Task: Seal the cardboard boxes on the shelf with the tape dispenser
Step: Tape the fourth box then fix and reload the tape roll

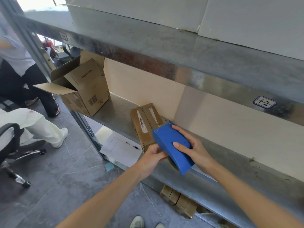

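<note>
Blue tape dispenser [171, 145] held over the front edge of the metal shelf [118, 112].
At the shelf's left end stands an open cardboard box [82, 89], flaps up and out. Further right lies a small closed box [144, 124], its near end just beside the tape dispenser. The left hand [153, 157] curls its fingers round the dispenser's lower edge. The right hand [195, 148] clasps the blue cover from the other side, thumb pressed on its face.
</note>
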The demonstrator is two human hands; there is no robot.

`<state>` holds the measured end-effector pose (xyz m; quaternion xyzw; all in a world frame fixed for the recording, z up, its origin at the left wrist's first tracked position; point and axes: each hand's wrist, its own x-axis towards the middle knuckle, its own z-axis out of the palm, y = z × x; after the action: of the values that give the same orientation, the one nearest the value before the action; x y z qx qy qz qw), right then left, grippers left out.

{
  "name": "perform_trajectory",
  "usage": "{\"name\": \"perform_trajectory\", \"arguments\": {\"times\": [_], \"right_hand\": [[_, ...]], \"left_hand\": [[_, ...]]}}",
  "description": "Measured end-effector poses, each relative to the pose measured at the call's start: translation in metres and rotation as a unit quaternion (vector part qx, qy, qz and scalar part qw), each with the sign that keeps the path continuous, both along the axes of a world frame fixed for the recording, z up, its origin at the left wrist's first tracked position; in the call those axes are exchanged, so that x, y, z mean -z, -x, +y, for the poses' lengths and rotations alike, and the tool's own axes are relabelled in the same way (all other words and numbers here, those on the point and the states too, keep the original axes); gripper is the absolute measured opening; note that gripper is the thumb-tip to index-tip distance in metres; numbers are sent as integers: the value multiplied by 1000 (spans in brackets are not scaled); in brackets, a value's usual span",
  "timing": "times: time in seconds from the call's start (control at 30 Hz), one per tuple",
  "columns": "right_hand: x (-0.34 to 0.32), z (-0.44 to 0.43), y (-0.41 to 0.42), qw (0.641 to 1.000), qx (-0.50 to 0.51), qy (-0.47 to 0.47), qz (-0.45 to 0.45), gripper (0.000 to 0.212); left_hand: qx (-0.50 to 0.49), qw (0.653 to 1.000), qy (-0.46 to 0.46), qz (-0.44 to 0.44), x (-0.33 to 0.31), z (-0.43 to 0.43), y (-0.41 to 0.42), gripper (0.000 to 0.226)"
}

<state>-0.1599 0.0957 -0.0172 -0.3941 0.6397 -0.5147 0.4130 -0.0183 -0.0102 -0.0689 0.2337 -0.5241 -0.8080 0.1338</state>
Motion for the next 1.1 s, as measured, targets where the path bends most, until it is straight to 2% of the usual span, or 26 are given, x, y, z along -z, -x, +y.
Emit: {"name": "perform_trajectory", "arguments": {"times": [0.17,0.3,0.5,0.63,0.9,1.1], "right_hand": [[0,-1,-1,1000,-1,3,16,55],[-4,-3,-1,999,10,28,-17,54],[-8,-9,2,1000,3,24,-8,55],[-5,-10,1,999,-3,23,-42,55],[-12,-14,-1,998,5,39,-50,56],[-15,-18,6,999,3,29,-24,56]], "left_hand": [[-48,999,-3,-8,5,1,1,26],[-86,994,-62,-8,12,-2,-3,33],[17,988,-150,-15,8,-6,-6,37],[72,986,-138,-64,7,-9,-4,46],[23,993,-72,-88,6,-13,-6,26],[50,995,-5,-92,4,-22,-7,31]]}}
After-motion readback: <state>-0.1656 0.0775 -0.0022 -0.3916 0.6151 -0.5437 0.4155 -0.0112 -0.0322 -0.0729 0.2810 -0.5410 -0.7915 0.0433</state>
